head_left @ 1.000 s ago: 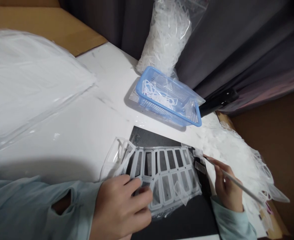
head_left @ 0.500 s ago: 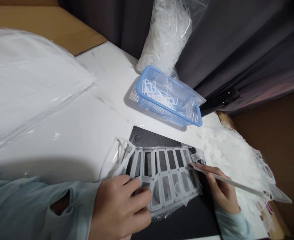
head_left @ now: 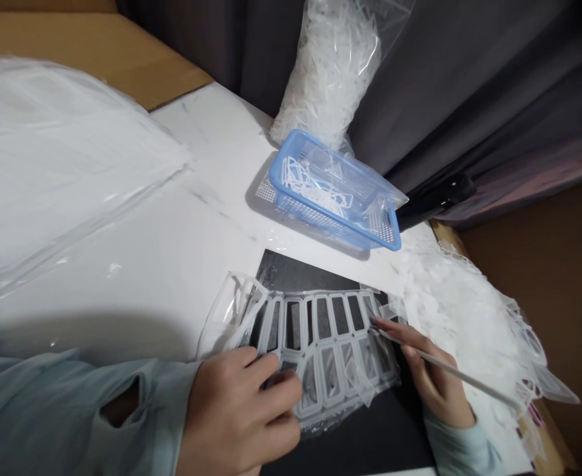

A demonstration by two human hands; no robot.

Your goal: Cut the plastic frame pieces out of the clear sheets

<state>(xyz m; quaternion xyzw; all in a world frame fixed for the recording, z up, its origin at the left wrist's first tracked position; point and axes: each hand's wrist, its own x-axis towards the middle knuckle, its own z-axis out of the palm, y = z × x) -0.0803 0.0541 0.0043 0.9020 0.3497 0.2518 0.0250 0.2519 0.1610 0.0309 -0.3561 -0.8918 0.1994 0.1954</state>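
Note:
A clear plastic sheet (head_left: 326, 345) with two rows of white-rimmed oblong frames lies across a black mat (head_left: 370, 430). My left hand (head_left: 244, 406) rests over the sheet's lower left part, its fingers curled down onto it; the fingertips are partly hidden. In my right hand (head_left: 439, 377) is a slim, pale pen-like tool (head_left: 469, 378), whose exact kind I cannot make out. Its tip meets the sheet near the right end of the upper row. A loose clear piece (head_left: 359, 382) lies on the lower row.
Beyond the mat stands a blue basket (head_left: 337, 228) holding white frame-shaped scraps, with a bulging clear bag (head_left: 327, 73) behind it. White plastic scraps (head_left: 459, 311) are heaped at the right. At the left lies a large pile of wrapped sheets (head_left: 63, 172) on the white table (head_left: 211, 205).
The tool's tip has shifted slightly left and up along the sheet, and its rear end has dipped a little. My right fingers moved with it. My left hand has stayed put.

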